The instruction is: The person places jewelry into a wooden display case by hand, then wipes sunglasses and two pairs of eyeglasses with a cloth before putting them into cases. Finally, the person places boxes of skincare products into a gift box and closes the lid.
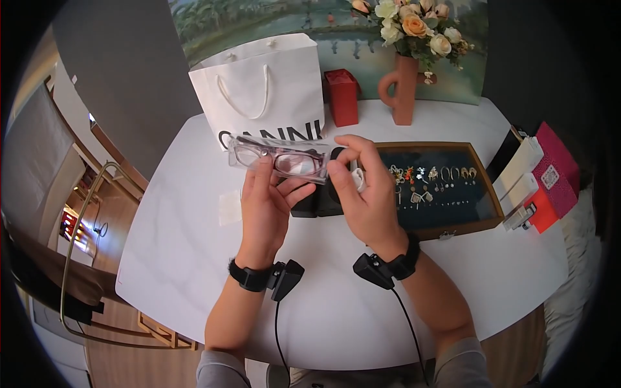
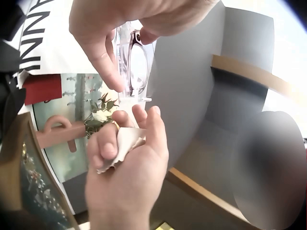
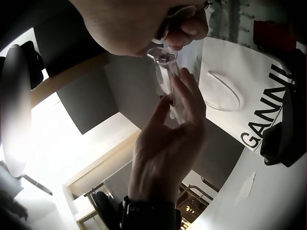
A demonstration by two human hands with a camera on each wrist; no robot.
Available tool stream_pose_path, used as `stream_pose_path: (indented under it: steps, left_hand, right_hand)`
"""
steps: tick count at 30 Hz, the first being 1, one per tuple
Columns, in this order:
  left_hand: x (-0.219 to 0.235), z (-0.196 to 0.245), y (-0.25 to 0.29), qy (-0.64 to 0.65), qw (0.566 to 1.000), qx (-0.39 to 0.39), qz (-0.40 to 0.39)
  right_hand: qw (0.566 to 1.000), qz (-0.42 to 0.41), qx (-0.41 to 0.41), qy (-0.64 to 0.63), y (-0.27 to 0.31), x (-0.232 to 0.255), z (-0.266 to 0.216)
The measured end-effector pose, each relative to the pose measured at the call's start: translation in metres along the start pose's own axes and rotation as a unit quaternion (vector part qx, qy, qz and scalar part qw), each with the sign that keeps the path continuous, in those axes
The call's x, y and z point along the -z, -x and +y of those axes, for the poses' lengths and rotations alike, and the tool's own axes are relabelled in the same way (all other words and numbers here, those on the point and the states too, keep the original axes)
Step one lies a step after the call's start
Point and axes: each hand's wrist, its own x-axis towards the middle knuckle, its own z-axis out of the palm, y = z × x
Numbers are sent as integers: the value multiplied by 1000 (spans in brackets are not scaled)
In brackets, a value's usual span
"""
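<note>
My left hand (image 1: pixel 264 210) grips a clear plastic glasses case (image 1: pixel 317 173) by its lower side, with the thumb across its front. Inside the case lie dark-rimmed eyeglasses (image 1: pixel 297 165). The right wrist view shows an opening at the near end of the case (image 3: pixel 163 56). Just right of the case, my right hand (image 1: pixel 372 200) holds a crumpled white cloth (image 2: pixel 127 143) with a jagged edge in its curled fingers. Its thumb and forefinger point toward the case's right end. Behind and below the hands, partly hidden, a black object (image 1: pixel 317 205) sits on the table.
On the white table (image 1: pixel 174 246) stand a white paper bag (image 1: pixel 284 71), a red box (image 1: pixel 343 100) and a vase with flowers (image 1: pixel 405 94). A wood-framed jewellery case (image 1: pixel 482 200) lies right. A thin white square (image 1: pixel 229 208) lies left; boxes and cards (image 1: pixel 543 174) stand far right.
</note>
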Motion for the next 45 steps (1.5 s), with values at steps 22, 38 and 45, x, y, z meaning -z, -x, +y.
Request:
stream_pose_path:
  steps: [22,38,45]
  left_hand:
    - [-10,9,6,48,995,9,-83]
    - [-17,6,10,-3,999,-16,-31]
    - [-11,8,8,52,996,44,-49]
  right_hand:
    - [981,-49,-99,-160,-3,3,-10]
    - [993,2,114,-24,-6,4,-4]
    - [992,-36,118,13,-5,6,-13]
